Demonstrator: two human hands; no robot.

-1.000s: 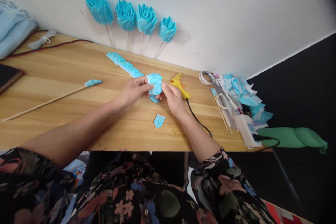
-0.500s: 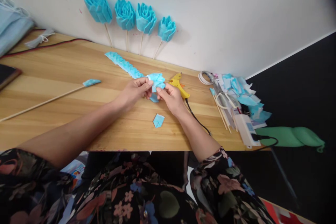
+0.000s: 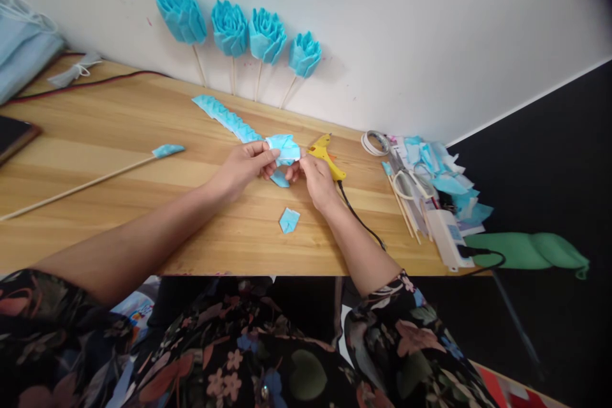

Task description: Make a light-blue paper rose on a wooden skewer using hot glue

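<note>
Both hands pinch a small folded blue paper piece (image 3: pixel 285 149) just above the wooden table (image 3: pixel 143 134). My left hand (image 3: pixel 241 169) grips its left side with thumb and fingers. My right hand (image 3: pixel 315 178) holds its right side. A strip of folded blue pieces (image 3: pixel 224 116) runs from the held piece up and left across the table. One loose folded blue piece (image 3: pixel 289 220) lies on the table below the hands.
A yellow glue gun (image 3: pixel 326 154) with a black cord lies right of the hands. Several blue paper flowers (image 3: pixel 229 27) on sticks lean on the wall. A stick with a blue tip (image 3: pixel 95 180) lies left. Scissors, tape, sticks and blue scraps (image 3: pixel 430 172) crowd the right end.
The held piece was folded up tighter and raised slightly; my right fingers moved in closer to the left hand. Nothing else on the table moved.
</note>
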